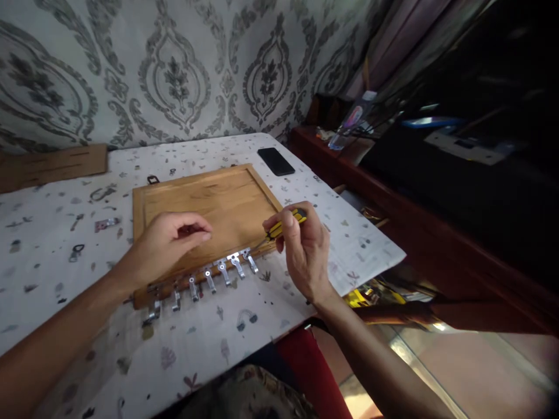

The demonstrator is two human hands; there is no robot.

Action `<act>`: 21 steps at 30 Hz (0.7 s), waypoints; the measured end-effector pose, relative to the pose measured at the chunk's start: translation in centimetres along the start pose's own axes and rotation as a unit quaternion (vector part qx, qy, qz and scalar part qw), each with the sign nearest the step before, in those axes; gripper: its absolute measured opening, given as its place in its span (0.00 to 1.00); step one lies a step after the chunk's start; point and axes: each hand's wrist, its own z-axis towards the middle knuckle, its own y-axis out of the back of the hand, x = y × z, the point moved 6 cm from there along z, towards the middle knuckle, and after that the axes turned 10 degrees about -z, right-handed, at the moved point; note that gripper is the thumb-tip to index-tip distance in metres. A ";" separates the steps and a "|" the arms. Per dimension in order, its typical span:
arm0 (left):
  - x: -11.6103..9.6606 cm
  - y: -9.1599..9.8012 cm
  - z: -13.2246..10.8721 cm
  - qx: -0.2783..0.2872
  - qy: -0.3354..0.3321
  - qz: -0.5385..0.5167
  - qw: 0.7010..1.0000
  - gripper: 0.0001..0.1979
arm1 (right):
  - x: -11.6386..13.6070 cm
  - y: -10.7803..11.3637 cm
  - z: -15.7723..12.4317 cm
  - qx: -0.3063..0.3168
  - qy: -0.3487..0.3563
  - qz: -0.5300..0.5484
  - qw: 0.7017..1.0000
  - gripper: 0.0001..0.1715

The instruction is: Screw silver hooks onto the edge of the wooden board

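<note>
A wooden framed board (205,203) lies on the table. Along its near edge runs a row of several shiny metal hooks (223,272), their curved ends sticking out past the wood. My right hand (305,250) is closed around a yellow and black screwdriver (286,226), whose shaft points down-left to the rightmost hook (250,260). Whether its tip sits in a screw is too small to tell. Above the left part of the board hovers my left hand (174,238), thumb and fingers brought together in a pinch. Anything between those fingertips is too small to make out.
A loose metal hook (107,224) lies left of the board on the patterned tablecloth (244,349). A black phone (276,161) rests behind it, and cardboard (56,166) at the far left. To the right, a dark red desk (393,209) carries a plastic bottle (351,121).
</note>
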 end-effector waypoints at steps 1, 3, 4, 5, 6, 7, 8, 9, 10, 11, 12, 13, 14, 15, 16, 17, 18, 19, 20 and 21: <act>0.0 -1.2 0.3 0.026 0.007 -0.010 1.000 0.12 | 0.0 0.0 -0.1 0.001 -0.004 0.004 1.000 0.17; 0.1 -3.2 0.8 0.067 0.011 -0.025 0.997 0.13 | -0.1 0.0 -0.1 0.003 -0.008 0.011 1.000 0.18; 0.1 -4.1 1.0 0.082 0.012 -0.031 0.996 0.13 | 0.0 0.0 -0.2 0.004 -0.008 0.013 1.000 0.18; 0.3 -4.8 1.3 0.096 0.015 -0.035 0.995 0.14 | 0.0 0.0 -0.2 0.005 -0.009 0.015 1.000 0.18; 0.5 -5.4 1.5 0.107 0.018 -0.035 0.994 0.14 | 0.0 0.1 -0.2 0.004 -0.010 0.016 1.000 0.18; 0.7 -6.0 1.7 0.114 0.021 -0.033 0.993 0.15 | 0.0 0.1 -0.2 0.005 -0.011 0.019 1.000 0.18; 0.9 -6.3 1.9 0.119 0.020 -0.029 0.992 0.15 | 0.0 0.1 -0.2 0.005 -0.015 0.022 1.000 0.18; 1.0 -6.6 2.0 0.122 0.017 -0.024 0.992 0.14 | 0.0 0.1 -0.2 0.005 -0.018 0.026 0.999 0.17; 1.1 -6.9 2.2 0.125 0.012 -0.020 0.992 0.14 | 0.0 0.2 -0.2 0.006 -0.021 0.028 0.999 0.17; 1.2 -7.0 2.3 0.128 0.008 -0.018 0.992 0.14 | 0.1 0.2 -0.2 0.008 -0.023 0.030 0.999 0.17; 1.2 -7.1 2.4 0.130 0.006 -0.018 0.991 0.14 | 0.1 0.2 -0.2 0.010 -0.024 0.032 0.999 0.16; 1.2 -7.2 2.5 0.133 0.006 -0.018 0.991 0.13 | 0.2 0.2 -0.2 0.012 -0.025 0.033 0.999 0.16; 1.2 -7.2 2.5 0.135 0.007 -0.020 0.991 0.13 | 0.2 0.2 -0.2 0.014 -0.026 0.033 0.999 0.15; 1.2 -7.2 2.5 0.137 0.008 -0.021 0.990 0.13 | 0.2 0.1 -0.2 0.017 -0.026 0.033 0.999 0.15; 1.1 -7.2 2.5 0.141 0.007 -0.022 0.990 0.13 | 0.3 0.1 -0.2 0.019 -0.026 0.033 0.999 0.16; 1.1 -7.2 2.5 0.145 0.005 -0.023 0.989 0.13 | 0.3 0.1 -0.2 0.020 -0.027 0.034 0.999 0.16; 1.1 -7.2 2.4 0.149 0.004 -0.024 0.989 0.13 | 0.3 0.1 -0.2 0.022 -0.029 0.034 0.999 0.16; 1.1 -7.2 2.4 0.152 0.002 -0.024 0.988 0.13 | 0.3 0.1 -0.2 0.023 -0.031 0.033 0.999 0.16; 1.2 -7.3 2.4 0.154 0.001 -0.025 0.988 0.12 | 0.3 0.1 -0.2 0.023 -0.034 0.033 0.999 0.16; 1.2 -7.3 2.4 0.155 -0.001 -0.025 0.988 0.12 | 0.3 0.1 -0.2 0.024 -0.038 0.034 0.998 0.16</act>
